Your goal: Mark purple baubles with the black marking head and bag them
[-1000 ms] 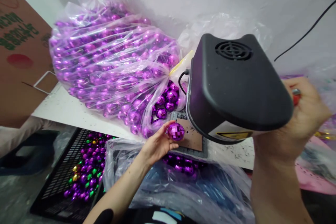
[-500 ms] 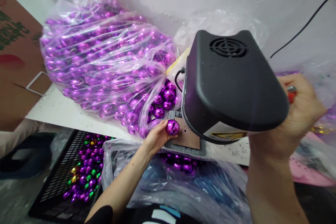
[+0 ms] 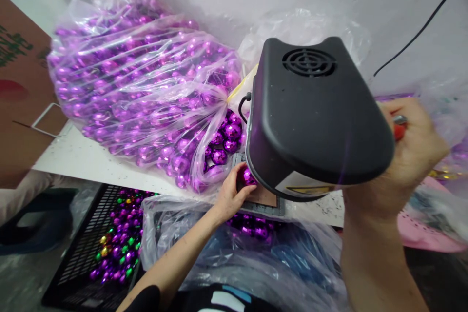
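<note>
A shiny purple faceted ball (image 3: 249,177) is between the thumb and fingers of my left hand (image 3: 232,194). It rests at or just above a small brown board (image 3: 266,198) on a grey metal base, and the black machine housing (image 3: 321,126) partly covers it. My right hand (image 3: 409,151) is wrapped around a lever with a red part (image 3: 399,130) on the machine's right side. The grip itself is mostly hidden by the fingers. Several purple balls (image 3: 219,156) spill from the mouth of a big clear bag (image 3: 142,92) behind my left hand.
A black crate (image 3: 62,268) of small purple, green and gold balls stands at lower left. Clear plastic (image 3: 292,258) with more purple balls lies below the white table edge (image 3: 98,161). A cardboard box (image 3: 25,131) is at left, a pink item (image 3: 420,229) at right.
My left hand has moved right with the purple ball, over the brown board and partly under the housing. My right hand stays on the lever. The whole view has shifted slightly.
</note>
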Available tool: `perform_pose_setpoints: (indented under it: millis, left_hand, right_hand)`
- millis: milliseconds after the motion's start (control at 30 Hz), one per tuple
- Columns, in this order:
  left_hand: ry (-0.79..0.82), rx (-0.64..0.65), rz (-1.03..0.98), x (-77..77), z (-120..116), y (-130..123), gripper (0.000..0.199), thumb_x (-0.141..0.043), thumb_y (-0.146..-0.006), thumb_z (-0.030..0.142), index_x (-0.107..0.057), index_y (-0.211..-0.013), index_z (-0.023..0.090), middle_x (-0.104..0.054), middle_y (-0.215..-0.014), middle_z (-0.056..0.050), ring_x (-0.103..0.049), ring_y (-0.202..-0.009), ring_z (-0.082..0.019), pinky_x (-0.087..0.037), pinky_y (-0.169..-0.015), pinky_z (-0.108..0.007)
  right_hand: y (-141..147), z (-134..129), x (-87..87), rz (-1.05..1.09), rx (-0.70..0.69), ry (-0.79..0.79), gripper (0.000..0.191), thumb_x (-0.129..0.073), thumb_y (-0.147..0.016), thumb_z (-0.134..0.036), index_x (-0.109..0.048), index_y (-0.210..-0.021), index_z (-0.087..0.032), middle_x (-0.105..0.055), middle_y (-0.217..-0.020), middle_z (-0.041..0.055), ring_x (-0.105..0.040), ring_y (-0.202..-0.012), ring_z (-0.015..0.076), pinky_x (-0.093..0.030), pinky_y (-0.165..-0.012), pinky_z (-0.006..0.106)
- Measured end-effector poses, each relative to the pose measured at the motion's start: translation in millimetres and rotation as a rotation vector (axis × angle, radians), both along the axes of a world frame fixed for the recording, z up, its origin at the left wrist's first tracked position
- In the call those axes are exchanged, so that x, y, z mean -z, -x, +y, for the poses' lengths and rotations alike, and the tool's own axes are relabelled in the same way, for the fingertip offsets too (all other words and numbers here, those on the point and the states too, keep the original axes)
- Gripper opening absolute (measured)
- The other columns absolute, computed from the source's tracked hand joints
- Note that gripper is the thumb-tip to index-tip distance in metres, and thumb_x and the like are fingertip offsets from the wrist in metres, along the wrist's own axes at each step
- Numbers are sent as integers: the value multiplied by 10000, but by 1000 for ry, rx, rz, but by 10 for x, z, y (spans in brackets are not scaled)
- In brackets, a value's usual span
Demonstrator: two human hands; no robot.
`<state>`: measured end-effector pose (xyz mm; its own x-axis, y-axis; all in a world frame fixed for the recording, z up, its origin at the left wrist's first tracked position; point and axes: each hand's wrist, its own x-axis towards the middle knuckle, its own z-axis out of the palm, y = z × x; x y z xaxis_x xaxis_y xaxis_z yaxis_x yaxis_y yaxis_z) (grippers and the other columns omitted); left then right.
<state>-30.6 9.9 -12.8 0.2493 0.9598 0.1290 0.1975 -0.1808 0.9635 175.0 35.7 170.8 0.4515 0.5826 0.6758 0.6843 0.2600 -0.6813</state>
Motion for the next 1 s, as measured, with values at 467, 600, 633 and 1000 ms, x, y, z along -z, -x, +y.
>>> perform_pose_setpoints:
  millis: [467, 600, 633, 1000]
  left_hand:
    - [-236, 77, 155, 114, -2, -177, 404, -597, -937, 328, -553, -1323, 219, -623, -1342, -139, -552, -1270, -313, -404, -1108, -521]
    - [-188, 78, 239, 86, 0, -190, 417, -649, -889, 384, -583, -1257, 199, -641, -1233, -146, -569, -1179, -328, -434, -1058, -522]
    - [-175, 66, 246, 96, -2, -197, 443, -656, -885, 424, -580, -1256, 195, -637, -1219, -147, -566, -1169, -330, -435, -1054, -524]
    - [-64, 75, 184, 6, 17, -244, 379, -636, -880, 505, -661, -1180, 274, -665, -1129, -105, -547, -1193, -332, -352, -1150, -551]
  right_hand:
    - [-1, -1, 2, -7, 9, -12, 360, -544, -899, -476, -525, -706, -173, -390, -590, -55, -340, -593, 50, -236, -574, 243]
    - [-14, -2, 36, -3, -13, -24, 341, -552, -908, -459, -542, -728, -170, -418, -605, -59, -360, -600, 45, -264, -585, 238]
    - [-14, -1, 36, -3, -17, -25, 342, -553, -910, -460, -545, -731, -169, -423, -605, -60, -362, -600, 44, -265, -585, 236]
    - [-59, -303, 315, -118, 3, -170, 219, -582, -875, -448, -640, -815, -246, -567, -692, -22, -495, -600, 96, -371, -547, 273]
